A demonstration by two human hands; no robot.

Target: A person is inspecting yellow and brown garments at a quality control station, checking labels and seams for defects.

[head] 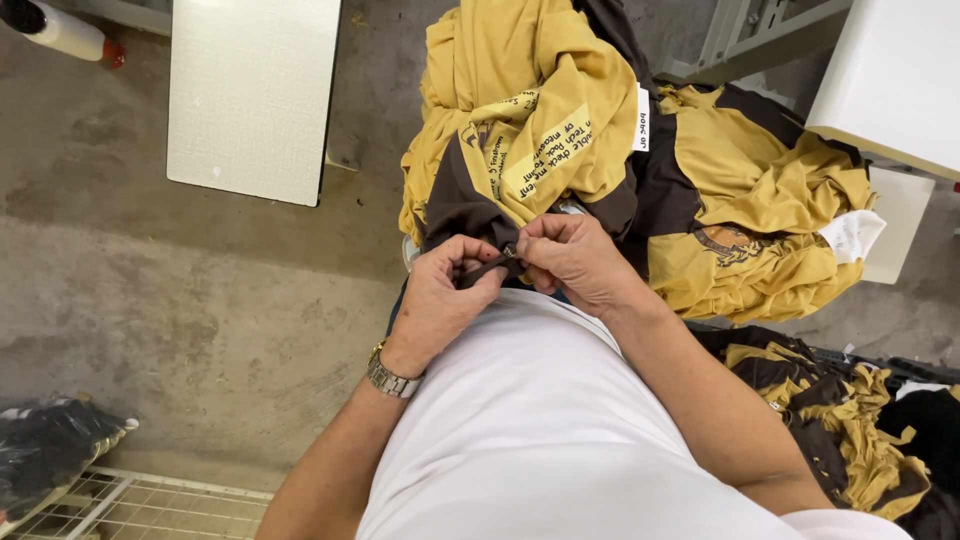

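Dark strap (487, 267) of the yellow/brown garment (540, 130) lies betw. both hands, long axis roughly left-right, just above the lap. Left hand (440, 300) pinches its left end; right hand (575, 262) pinches the other end w/ fingertips closed, at equal reach.
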